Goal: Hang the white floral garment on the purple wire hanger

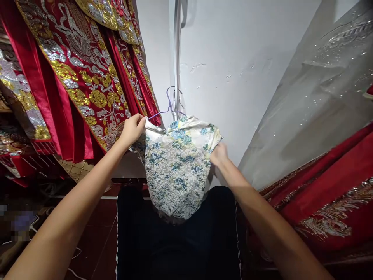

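A short-sleeved shirt [176, 171] with a blue, green and yellow pattern on white hangs in front of me, its lower part near my knees. A thin purple hanger [157, 114] shows above its neckline; the rest of the hanger is hidden in the cloth. My left hand [133, 129] pinches the shirt at the shoulder beside the collar, thumb and fingers closed on the fabric. At the opposite sleeve is my right hand [219, 154], blurred, with its fingers partly hidden by the cuff, so its grip is unclear.
Behind the hanger stands a white metal post [175, 58] against a pale wall [221, 35]. Red garments with gold and silver embroidery [96, 93] hang at left. To the right are a sheer sparkling cover [309, 101] and red fringed cloth [320, 194]. The floor [96, 237] is dark red tile.
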Available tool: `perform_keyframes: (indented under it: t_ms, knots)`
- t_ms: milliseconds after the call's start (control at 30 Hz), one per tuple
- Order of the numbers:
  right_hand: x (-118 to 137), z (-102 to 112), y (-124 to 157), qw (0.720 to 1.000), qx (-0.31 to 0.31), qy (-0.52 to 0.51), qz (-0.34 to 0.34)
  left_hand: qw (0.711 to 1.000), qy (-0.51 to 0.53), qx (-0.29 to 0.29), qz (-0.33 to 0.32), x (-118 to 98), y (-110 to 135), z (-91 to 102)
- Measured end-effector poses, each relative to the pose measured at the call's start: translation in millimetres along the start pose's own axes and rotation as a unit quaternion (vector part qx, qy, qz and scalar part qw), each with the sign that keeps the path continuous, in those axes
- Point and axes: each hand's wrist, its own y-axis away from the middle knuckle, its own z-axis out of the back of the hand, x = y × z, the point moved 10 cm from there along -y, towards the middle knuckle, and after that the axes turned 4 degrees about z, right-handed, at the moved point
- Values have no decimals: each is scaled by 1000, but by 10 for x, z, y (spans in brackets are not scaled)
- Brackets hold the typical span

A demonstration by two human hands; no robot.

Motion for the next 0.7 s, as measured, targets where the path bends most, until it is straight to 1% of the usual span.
perform_keyframes:
  t_ms: [67,133,167,233,300,367,400,433,467,500,533,567,600,667,700]
  knots:
    - [230,53,-164,999,1,-48,17,1000,-3,2,-2,-17,14,41]
    - [532,-10,-261,995,26,-82,40,1000,-9,2,-2,-54,-15,32]
    - [688,-95,-278,994,45,-84,53,1000,-16,1,0,-70,-48,11]
    - [956,-350,-260,991,84,-65,78,999,-37,0,7,-77,-139,-51]
    - [1098,-662,-190,988,125,-28,85,999,-49,2,11,-76,-234,-125]
    - [1068,-965,-66,981,183,23,58,1000,-17,3,15,-78,-286,-172]
    - [995,-1097,27,972,224,54,33,1000,18,2,16,-90,-281,-173]
    - [890,-1208,144,957,274,91,6,998,63,-1,16,-114,-252,-159]
    - [762,-1285,280,935,328,136,-21,993,116,-5,14,-152,-200,-129]
    - [631,-1315,410,908,371,193,-34,985,171,-7,11,-206,-127,-91]
    - [521,-1296,498,882,393,259,-26,975,224,-5,4,-283,-39,-48]
    - [438,-1249,537,858,392,332,3,963,269,2,-5,-381,57,-4]
    - [384,-1199,539,835,372,403,46,952,305,14,-13,-495,155,35]
    - [344,-1154,509,792,305,506,154,935,346,69,-29,-774,339,57]
    - [324,-1182,510,770,279,536,207,927,358,107,-35,-924,423,40]
